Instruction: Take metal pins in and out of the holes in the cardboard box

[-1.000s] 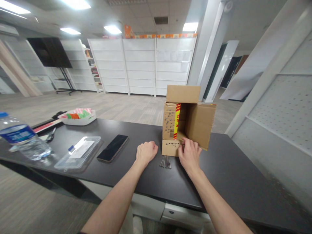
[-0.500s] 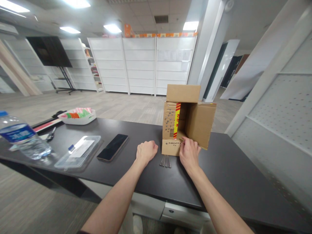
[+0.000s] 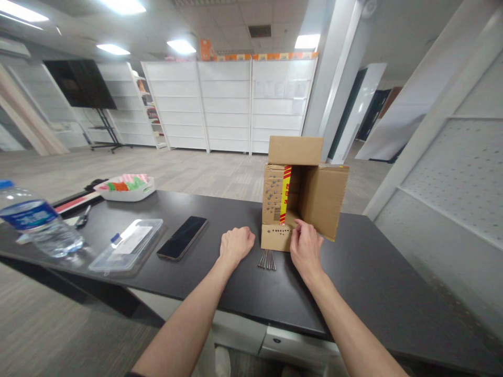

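Note:
An open cardboard box (image 3: 273, 196) stands on the dark table, its flaps spread and its left flap dotted with round metal heads. The lower front flap (image 3: 275, 241) has a row of small holes and one metal head. My right hand (image 3: 306, 246) is at that flap's right end, fingers pinched together; what they hold, if anything, is hidden. My left hand (image 3: 236, 245) rests on the table left of the box, curled into a fist. Between my hands several nails (image 3: 268, 260) lie fanned out in front of the box.
The dark table (image 3: 365, 272) also bears a phone (image 3: 183, 238), a clear plastic case (image 3: 128, 246), a water bottle (image 3: 41, 220) lying tilted at the left, and a white basket (image 3: 128, 193) with colourful packets at the back left.

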{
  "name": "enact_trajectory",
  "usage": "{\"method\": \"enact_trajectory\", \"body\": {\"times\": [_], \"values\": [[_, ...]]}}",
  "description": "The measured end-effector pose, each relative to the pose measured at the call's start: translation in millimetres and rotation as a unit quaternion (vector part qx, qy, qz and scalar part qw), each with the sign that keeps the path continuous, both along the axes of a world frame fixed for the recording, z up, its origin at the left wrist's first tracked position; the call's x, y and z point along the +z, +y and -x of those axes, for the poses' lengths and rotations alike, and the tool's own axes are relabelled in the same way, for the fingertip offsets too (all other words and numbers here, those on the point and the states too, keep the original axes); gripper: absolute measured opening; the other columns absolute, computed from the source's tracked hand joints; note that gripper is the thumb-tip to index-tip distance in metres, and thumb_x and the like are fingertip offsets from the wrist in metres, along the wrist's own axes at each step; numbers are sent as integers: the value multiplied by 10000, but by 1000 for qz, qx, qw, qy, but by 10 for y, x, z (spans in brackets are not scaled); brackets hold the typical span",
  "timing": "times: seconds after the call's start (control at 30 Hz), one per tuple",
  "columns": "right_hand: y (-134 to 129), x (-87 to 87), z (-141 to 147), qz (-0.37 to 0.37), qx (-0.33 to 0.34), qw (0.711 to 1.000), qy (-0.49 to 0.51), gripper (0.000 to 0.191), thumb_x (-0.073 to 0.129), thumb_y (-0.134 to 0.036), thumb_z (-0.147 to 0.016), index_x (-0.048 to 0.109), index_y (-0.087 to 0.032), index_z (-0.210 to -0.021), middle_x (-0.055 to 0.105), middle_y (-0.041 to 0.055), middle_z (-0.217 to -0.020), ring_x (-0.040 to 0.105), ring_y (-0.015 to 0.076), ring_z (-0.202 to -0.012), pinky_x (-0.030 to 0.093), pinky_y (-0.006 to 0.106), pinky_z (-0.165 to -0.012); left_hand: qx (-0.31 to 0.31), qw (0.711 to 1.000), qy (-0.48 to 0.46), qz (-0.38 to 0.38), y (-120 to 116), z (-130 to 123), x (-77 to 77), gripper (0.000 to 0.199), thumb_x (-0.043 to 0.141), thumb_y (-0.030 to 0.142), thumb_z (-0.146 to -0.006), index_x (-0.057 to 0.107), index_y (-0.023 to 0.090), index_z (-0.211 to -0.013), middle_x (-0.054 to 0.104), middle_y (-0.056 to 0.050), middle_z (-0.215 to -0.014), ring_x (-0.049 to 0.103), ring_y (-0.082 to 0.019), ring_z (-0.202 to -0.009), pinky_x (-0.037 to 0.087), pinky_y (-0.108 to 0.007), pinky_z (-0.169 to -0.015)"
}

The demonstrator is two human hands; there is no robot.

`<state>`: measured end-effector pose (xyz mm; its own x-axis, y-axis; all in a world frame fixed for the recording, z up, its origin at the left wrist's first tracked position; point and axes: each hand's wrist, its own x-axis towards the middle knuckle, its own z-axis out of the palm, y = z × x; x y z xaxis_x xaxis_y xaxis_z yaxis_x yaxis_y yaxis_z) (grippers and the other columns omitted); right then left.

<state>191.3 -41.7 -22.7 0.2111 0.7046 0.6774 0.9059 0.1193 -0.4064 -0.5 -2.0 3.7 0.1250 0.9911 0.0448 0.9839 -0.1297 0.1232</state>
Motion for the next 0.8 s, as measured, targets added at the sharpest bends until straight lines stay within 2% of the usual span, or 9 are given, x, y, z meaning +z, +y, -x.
{"method": "enact_trajectory", "body": {"times": [0.37,0.57,0.8], "values": [[-24,-26,-14,13,25,1000,14,279,398,-220,-849,489,-175,-1108,597,98,-981,530,241,-916,324,366,-775,-8,1000,7,-21,29,21,-60,396,321,360,-885,682,203,-930,698,-134,-919,665,-270,-868,462,-349,-757],[-19,-48,-38,21,22,999,8,249,406,-161,-823,529,-189,-1037,575,84,-976,516,232,-925,322,347,-768,-8,1000,5,-13,10,16,-36,404,310,353,-887,681,201,-938,697,-140,-935,660,-269,-887,457,-348,-768],[-36,-37,-46,34,14,999,14,197,419,-184,-837,560,-186,-974,578,73,-948,520,232,-917,311,342,-766,-3,1000,0,2,-4,7,1,400,314,351,-891,679,203,-954,693,-144,-960,654,-270,-912,449,-355,-785]]}}
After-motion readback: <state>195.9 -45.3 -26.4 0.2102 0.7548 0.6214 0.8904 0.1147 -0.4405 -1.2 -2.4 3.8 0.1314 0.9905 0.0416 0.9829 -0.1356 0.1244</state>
